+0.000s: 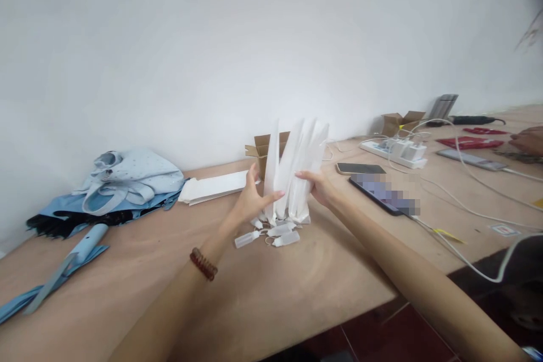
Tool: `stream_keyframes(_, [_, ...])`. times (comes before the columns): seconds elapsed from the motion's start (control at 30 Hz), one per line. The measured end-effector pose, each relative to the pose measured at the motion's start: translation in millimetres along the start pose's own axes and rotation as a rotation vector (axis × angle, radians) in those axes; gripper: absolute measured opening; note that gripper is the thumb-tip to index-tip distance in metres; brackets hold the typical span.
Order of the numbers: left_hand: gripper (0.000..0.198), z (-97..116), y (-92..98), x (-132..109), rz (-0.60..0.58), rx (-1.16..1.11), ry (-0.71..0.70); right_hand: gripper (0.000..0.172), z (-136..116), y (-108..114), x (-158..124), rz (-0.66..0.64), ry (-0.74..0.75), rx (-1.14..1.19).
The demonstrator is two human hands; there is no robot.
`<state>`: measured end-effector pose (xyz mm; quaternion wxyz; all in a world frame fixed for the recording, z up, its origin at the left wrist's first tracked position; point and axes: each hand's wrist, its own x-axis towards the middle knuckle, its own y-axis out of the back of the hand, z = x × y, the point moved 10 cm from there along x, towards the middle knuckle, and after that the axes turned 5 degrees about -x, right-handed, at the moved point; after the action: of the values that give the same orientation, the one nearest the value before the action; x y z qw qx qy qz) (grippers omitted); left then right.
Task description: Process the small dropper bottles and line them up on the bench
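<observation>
Several slim white paper sleeves (pixel 291 172) stand on end in a loose, fanned bundle between my hands. My right hand (pixel 320 185) grips the bundle's right side, its thumb or finger pressed across the front. On the left side, my left hand (pixel 253 199) has its thumb and fingers spread wide, the thumb resting against the leftmost sleeve. Part of each hand's fingers is hidden. At the foot of the bundle lie several small clear plastic bottles (pixel 287 238) with pointed tips. Behind the sleeves is an open cardboard box (pixel 262 147), partly covered by them.
White flat sleeves (pixel 216 188) lie left of the box. Farther left are a light blue cloth bag (pixel 136 172) and a folded umbrella (pixel 87 244). Phones (pixel 377 193), white cables and a power strip (pixel 394 153) occupy the right. Another person's hand (pixel 528 140) is at the far right.
</observation>
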<state>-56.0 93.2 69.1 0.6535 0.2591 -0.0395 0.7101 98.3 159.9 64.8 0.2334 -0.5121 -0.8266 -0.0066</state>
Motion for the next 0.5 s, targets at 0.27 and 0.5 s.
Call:
stream_keyframes(0.27, [0.062, 25.2, 0.1, 36.4, -0.266, -0.463, -0.041, 0.054, -7.9, -66.5, 46.8, -0.292, -0.050, -0.153])
stream_keyframes(0.5, [0.069, 15.4, 59.8, 44.9, -0.018, -0.323, -0.041, 0.049, 11.5, -103.0, 65.7, -0.433, -0.104, -0.160])
